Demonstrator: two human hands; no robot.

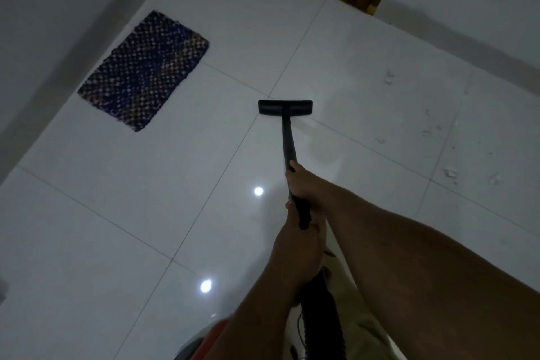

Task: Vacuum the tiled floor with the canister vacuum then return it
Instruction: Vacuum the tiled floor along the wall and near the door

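**Both hands on the vacuum wand**

Where the two arms meet near the middle of the view, both hands grip the black wand [287, 140] of the vacuum. The right hand [304, 184] sits further down the tube, its fingers [292, 168] curled tightly round it. The left hand [295, 245] holds the thicker handle end nearer the body, wrapped closed around it, though its fingers are mostly turned away from the camera.

Low light dims everything. The hose [318, 310] drops behind the left forearm and is hard to follow, and only a red and pale sliver of the canister [216, 330] shows at the bottom edge, cut off by the frame and the arm.

Beyond the right hand's fingers the wand runs straight forward to the floor head [285, 107], which lies flat on the glossy white tiled floor [146, 199] at a joint between tiles. A dark woven mat [144, 70] lies well apart to its left, and pale specks of debris [450, 174] dot the tiles to the right.
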